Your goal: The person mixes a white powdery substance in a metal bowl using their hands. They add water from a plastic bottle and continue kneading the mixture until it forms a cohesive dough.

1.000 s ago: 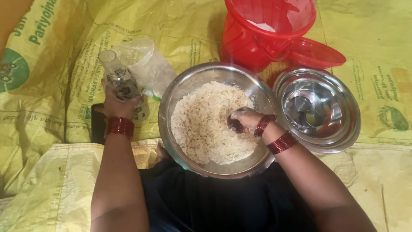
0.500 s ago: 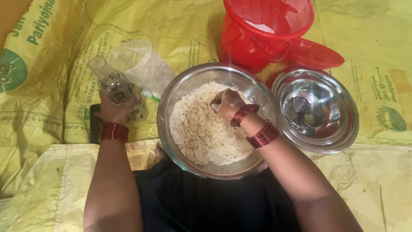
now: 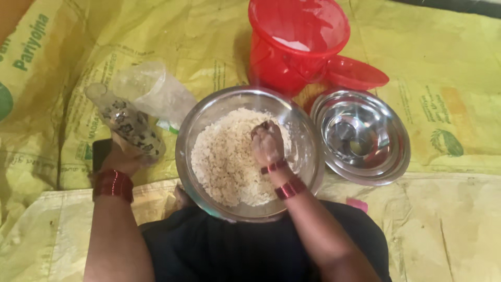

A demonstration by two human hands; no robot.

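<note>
Nearest me, my right hand (image 3: 267,143) is balled into a fist, pressed into the pale crumbly dough (image 3: 229,156) that fills the steel bowl (image 3: 308,156) at my lap. My left hand (image 3: 122,156) wraps a patterned bottle (image 3: 128,125), its long axis tilted, neck pointing up-left. Beyond lie an empty steel bowl (image 3: 396,151) and a red bucket (image 3: 292,47).

dough (image 3: 229,156) in bowl (image 3: 209,115), empty bowl (image 3: 389,156) right of it, bucket (image 3: 297,47) behind, bottle (image 3: 128,125) left
</note>
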